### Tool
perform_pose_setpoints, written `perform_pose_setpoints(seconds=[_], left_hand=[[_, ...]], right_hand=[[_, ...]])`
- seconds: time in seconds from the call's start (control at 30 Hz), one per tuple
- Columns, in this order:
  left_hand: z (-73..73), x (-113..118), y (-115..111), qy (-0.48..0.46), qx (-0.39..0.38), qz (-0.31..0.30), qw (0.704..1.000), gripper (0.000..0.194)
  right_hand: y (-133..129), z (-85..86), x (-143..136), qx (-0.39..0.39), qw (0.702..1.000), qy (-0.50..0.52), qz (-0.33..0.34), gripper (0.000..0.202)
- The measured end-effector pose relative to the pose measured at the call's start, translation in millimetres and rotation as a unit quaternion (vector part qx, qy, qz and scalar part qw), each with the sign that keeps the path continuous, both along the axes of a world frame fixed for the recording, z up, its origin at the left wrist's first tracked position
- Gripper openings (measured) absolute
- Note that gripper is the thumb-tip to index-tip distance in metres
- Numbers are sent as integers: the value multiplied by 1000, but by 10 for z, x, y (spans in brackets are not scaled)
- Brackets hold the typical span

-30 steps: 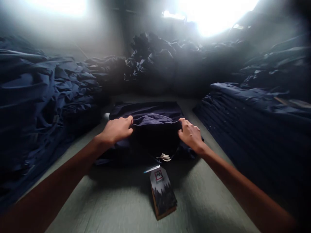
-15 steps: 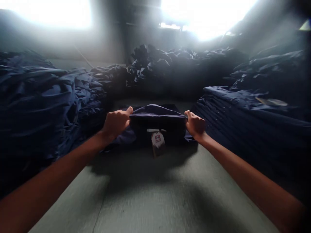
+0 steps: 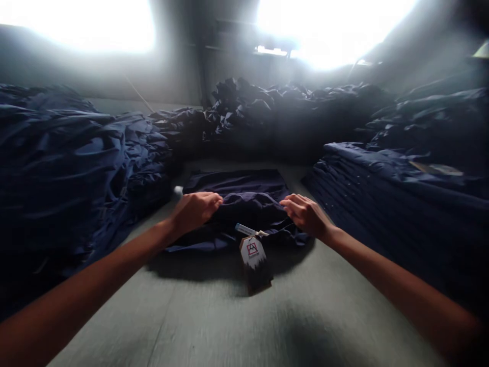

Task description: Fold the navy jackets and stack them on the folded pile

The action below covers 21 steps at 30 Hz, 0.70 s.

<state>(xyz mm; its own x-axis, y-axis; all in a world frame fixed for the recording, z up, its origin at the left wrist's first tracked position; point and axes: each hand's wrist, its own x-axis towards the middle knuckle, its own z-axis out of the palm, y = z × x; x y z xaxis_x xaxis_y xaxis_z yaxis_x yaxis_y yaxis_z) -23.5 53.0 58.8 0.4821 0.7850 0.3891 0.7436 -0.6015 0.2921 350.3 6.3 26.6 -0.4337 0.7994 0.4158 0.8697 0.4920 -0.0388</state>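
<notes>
A dark navy garment (image 3: 244,181) lies on the pale table in front of me, with a raised fold across its middle. My left hand (image 3: 196,209) is closed on the left end of that fold. At the fold's right end, my right hand (image 3: 305,214) pinches the cloth, palm down. From the near edge hangs a cardboard hang tag (image 3: 254,260), white above with a red logo and dark below, resting on the table. Just above it sits a small pale label strip (image 3: 245,230). The fingertips are partly hidden against the dark cloth.
A tall heap of navy cloth (image 3: 57,173) stands on the left. To the right is a neat stack of folded navy garments (image 3: 382,178). More cloth (image 3: 275,112) is piled at the back. The table top (image 3: 214,326) stretches toward me.
Both hands have lowered the lifted edge of the garment toward me and the table. The far part of the garment now shows, and the tag has slid nearer and lies on the table.
</notes>
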Motion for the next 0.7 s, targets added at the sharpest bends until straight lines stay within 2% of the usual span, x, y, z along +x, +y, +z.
perform_pose_setpoints(seconds=[0.07, 0.1, 0.13, 0.27, 0.37, 0.47, 0.7], left_hand=[[-57, 189, 119, 40, 35, -103, 993, 40], [-132, 269, 205, 81, 46, -148, 985, 46], [-234, 330, 305, 117, 47, -166, 978, 53], [-771, 346, 699, 250, -25, -134, 958, 81], [-1058, 240, 849, 251, -52, -138, 957, 91], [-1149, 181, 887, 227, -55, -159, 959, 96], [-1142, 174, 902, 232, -79, -163, 956, 96]], right_hand=[[139, 16, -227, 19, 998, -1, 64, 43], [238, -26, -330, 18, 996, -15, 90, 46], [353, -102, -414, 9, 994, -34, 105, 51], [834, -625, -508, -70, 990, -99, 77, 75], [1044, -950, -417, -98, 986, -108, 85, 80], [1100, -1046, -350, -113, 983, -100, 107, 78], [1113, -1009, -354, -169, 976, -80, 114, 77]])
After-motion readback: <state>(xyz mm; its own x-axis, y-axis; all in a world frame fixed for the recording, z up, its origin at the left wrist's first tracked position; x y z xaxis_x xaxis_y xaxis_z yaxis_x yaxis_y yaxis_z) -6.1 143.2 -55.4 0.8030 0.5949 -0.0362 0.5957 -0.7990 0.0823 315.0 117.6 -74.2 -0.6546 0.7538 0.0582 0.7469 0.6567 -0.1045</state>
